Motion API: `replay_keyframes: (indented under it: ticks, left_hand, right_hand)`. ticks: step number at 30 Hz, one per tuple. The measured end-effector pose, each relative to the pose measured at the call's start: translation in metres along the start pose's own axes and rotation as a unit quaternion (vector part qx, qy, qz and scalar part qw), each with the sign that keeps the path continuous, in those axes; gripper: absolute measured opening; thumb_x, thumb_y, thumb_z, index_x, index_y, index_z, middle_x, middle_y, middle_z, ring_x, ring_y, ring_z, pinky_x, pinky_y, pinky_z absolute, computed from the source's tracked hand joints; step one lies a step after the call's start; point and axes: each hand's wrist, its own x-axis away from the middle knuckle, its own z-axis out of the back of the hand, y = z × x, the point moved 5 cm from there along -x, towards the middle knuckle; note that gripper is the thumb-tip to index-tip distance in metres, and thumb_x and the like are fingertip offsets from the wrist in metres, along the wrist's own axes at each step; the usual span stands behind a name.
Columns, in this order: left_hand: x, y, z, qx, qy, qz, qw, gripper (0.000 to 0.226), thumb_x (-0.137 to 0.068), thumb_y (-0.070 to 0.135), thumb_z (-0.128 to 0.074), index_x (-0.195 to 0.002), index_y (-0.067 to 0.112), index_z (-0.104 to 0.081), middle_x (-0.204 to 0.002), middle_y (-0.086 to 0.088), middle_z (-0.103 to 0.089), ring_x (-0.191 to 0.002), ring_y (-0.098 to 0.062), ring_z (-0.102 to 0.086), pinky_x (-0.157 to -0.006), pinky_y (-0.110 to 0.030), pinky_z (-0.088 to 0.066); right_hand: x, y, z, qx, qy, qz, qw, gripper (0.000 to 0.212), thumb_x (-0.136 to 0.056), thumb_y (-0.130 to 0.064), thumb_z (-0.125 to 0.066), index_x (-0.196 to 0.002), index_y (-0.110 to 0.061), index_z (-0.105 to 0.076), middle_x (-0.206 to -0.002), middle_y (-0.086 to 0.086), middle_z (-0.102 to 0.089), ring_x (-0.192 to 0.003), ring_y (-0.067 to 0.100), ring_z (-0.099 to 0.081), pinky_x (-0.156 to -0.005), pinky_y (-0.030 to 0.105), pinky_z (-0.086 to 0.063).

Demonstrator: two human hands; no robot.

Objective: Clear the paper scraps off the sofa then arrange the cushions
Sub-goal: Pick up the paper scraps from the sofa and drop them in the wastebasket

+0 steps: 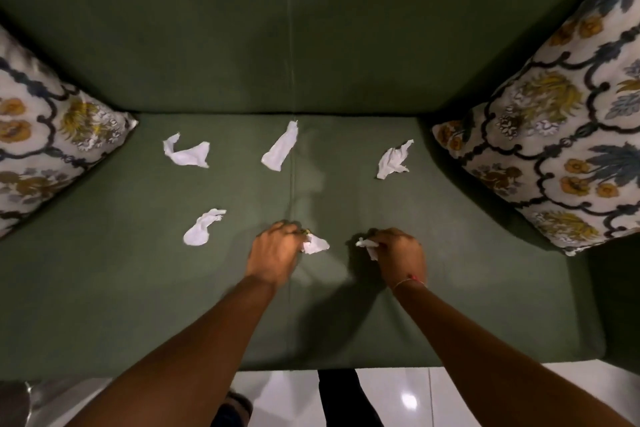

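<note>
— How many scraps on the sofa [450, 288]?

— Six, all white: three in a row near the back edge of the seat, at left [187, 152], middle [280, 151] and right [393, 159]; one further forward on the left [202, 227]; two in the hands; and two patterned cushions, one in the left corner [45, 142], one in the right [561, 135].

— The grips?

— Left hand [272, 253] fingers pinched on a scrap [316, 244] sticking out to its right; right hand [398, 253] closed round a scrap [367, 244] poking out on its left; both low over the seat's middle, near the front edge; bare green seat lies all round the hands.
</note>
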Motion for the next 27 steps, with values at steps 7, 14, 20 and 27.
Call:
replay_keyframes:
  ticks: [7,14,20,27]
  left_hand:
    - [0.103,-0.104,0.028,0.152,0.099,0.215,0.959,0.023,-0.076,0.017,-0.072,-0.091,0.033,-0.078,-0.091,0.006,-0.078,-0.076,-0.024,-0.073,-0.067,-0.031,-0.058]
    - [0.277,-0.25,0.043,0.209,0.206,0.419,0.859,0.033,-0.084,0.031,-0.066,-0.117,0.038,-0.068,-0.089,0.0,-0.079,-0.074,-0.027,-0.072,-0.063,-0.03,-0.052]
    - [0.429,-0.381,0.009,0.258,0.197,0.619,0.715,0.01,-0.08,0.047,-0.068,-0.088,0.043,-0.074,-0.086,0.005,-0.079,-0.081,-0.028,-0.071,-0.067,-0.032,-0.049]
    - [0.494,-0.491,-0.056,0.316,0.161,0.703,0.616,0.049,-0.079,0.059,-0.061,-0.104,0.019,-0.074,-0.1,-0.008,-0.076,-0.094,-0.031,-0.069,-0.084,-0.042,-0.057]
  right_hand:
    - [0.054,-0.088,-0.036,-0.164,0.049,-0.108,0.979,0.031,-0.073,-0.009,-0.075,-0.071,-0.039,-0.066,-0.064,-0.016,-0.068,-0.068,0.003,-0.068,-0.06,0.01,-0.047]
    - [0.117,-0.256,-0.157,-0.095,-0.084,-0.007,0.992,0.022,-0.079,-0.018,-0.074,-0.098,-0.026,-0.072,-0.083,0.004,-0.078,-0.079,0.026,-0.073,-0.069,0.028,-0.052]
    - [0.182,-0.406,-0.289,-0.005,-0.191,0.113,0.975,0.015,-0.084,-0.027,-0.069,-0.098,-0.029,-0.075,-0.089,0.003,-0.079,-0.083,0.024,-0.072,-0.074,0.027,-0.05]
    - [0.232,-0.522,-0.44,0.036,-0.297,0.214,0.93,0.022,-0.087,-0.031,-0.063,-0.104,-0.023,-0.073,-0.102,0.003,-0.077,-0.094,0.023,-0.07,-0.085,0.029,-0.054]
